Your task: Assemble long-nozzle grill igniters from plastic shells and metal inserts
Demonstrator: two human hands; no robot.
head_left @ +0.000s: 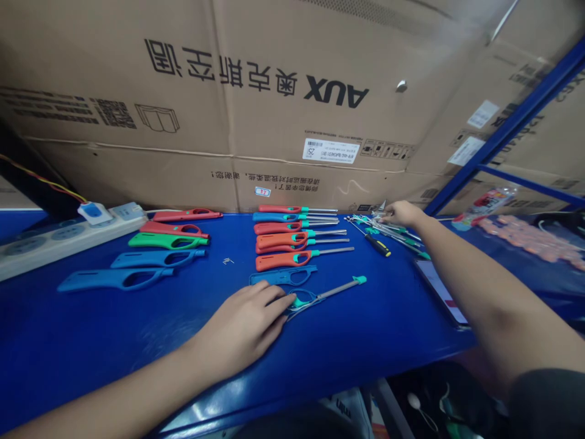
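Note:
My left hand (249, 323) is closed over the handle of a lighter with a metal tube (338, 288) and a green tip, flat on the blue table. Just behind it lies a blue handle shell (283, 277). My right hand (402, 214) reaches to the back right, its fingers bent at a pile of metal tubes with green parts (397, 231); what its fingertips hold is too small to tell. Behind my left hand, several red and blue lighters, among them an orange-red one (283, 261), lie in a row with their tubes to the right.
Several loose handle shells, one blue (105, 280), lie at the left beside a power strip (59, 235). A yellow-black screwdriver (377, 245) is near the pile. A phone (441, 292), a bottle (487, 206) and orange pieces (530, 238) are at the right. Cardboard (269, 122) stands behind.

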